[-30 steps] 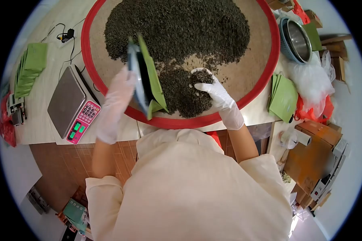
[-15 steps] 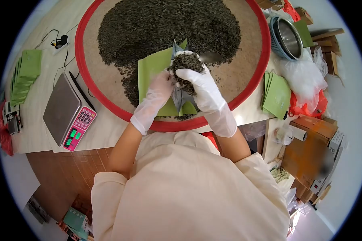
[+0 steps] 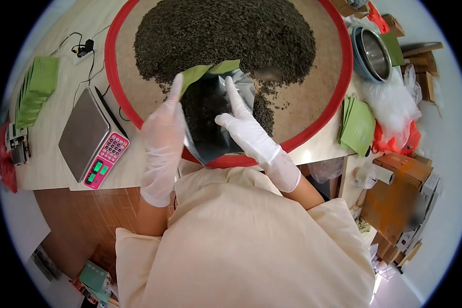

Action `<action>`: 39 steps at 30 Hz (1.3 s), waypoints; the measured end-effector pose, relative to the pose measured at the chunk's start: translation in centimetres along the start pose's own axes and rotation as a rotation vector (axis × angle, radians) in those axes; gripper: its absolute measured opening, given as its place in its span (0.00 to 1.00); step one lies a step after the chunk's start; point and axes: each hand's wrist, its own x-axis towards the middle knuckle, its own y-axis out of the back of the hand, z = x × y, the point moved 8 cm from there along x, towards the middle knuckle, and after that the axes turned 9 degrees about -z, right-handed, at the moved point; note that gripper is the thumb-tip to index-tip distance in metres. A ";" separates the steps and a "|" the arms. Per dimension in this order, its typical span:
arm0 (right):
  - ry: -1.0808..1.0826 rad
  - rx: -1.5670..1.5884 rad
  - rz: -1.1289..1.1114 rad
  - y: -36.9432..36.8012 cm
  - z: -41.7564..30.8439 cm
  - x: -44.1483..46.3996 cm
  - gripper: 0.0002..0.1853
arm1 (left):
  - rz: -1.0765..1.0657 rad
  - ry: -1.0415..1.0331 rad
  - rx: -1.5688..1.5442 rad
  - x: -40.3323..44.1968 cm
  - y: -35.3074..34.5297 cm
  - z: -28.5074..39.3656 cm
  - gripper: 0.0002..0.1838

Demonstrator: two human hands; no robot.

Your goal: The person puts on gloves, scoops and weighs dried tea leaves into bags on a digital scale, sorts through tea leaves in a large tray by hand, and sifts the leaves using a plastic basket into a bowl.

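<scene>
A foil-lined green bag [image 3: 208, 146] is tilted with its mouth toward me, dark loose tea leaves [image 3: 200, 105] inside. My left hand [image 3: 164, 123], in a white glove and partly blurred, grips the bag's left edge. One finger points up along the green flap. At the right side my gloved right hand [image 3: 244, 123] holds the bag; its thumb and index finger are spread over the silver lining, and its other fingers are hidden. Behind the bag, a large heap of tea leaves [image 3: 220, 38] lies on a round tray with a red rim [image 3: 344, 77].
A scale [image 3: 87, 133] with a pink keypad stands left of the tray, near stacked green bags [image 3: 40, 87] and a cable [image 3: 83, 49]. More green bags [image 3: 358, 126], a steel bowl [image 3: 376, 54], clear plastic bags [image 3: 392, 102] and a cardboard box [image 3: 395, 197] are at right.
The clump of tea leaves in my right hand is gone from it. The bag has turned its mouth toward me, showing leaves inside. My left hand has moved left to its edge.
</scene>
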 end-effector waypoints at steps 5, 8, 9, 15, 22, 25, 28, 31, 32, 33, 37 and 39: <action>0.025 0.045 -0.138 -1.2 -0.8 -1.9 0.29 | 0.092 -0.057 -0.233 -0.9 2.0 -0.4 0.25; 0.180 0.165 -0.217 -0.5 -3.5 -3.6 0.20 | 0.127 0.045 -0.312 -0.9 2.6 -1.5 0.24; 0.178 0.165 -0.217 0.7 -3.2 -4.0 0.20 | 0.095 0.112 -0.286 -0.7 2.6 -1.9 0.24; 0.178 0.097 0.333 10.7 2.3 -5.8 0.18 | 0.152 0.115 -0.556 0.2 3.3 -4.8 0.21; -0.403 -0.782 0.406 11.6 20.2 -6.3 0.24 | 0.224 0.070 -0.722 0.4 4.4 -7.5 0.18; -0.302 -0.307 0.323 7.3 21.9 -5.7 0.29 | 0.209 0.106 -0.760 0.4 3.8 -7.2 0.18; -0.304 -0.227 0.270 7.5 20.3 -5.7 0.37 | 0.217 0.088 -0.751 0.3 3.9 -7.1 0.18; -0.127 -0.911 0.117 7.2 14.4 -4.9 0.46 | 0.192 0.090 -0.751 0.5 3.8 -7.3 0.18; 0.011 -1.123 -0.039 5.5 13.4 -4.4 0.51 | 0.187 0.098 -0.755 0.6 3.7 -7.3 0.18; 0.157 -1.328 -0.201 3.7 13.0 -4.1 0.56 | 0.182 0.105 -0.759 0.6 3.6 -7.3 0.19; 0.216 -1.480 -0.446 1.4 13.9 0.1 0.61 | 0.152 0.118 -0.741 0.6 3.5 -6.4 0.19; 0.239 -1.503 -0.478 0.6 14.2 2.4 0.61 | 0.139 0.134 -0.729 0.5 3.5 -6.4 0.19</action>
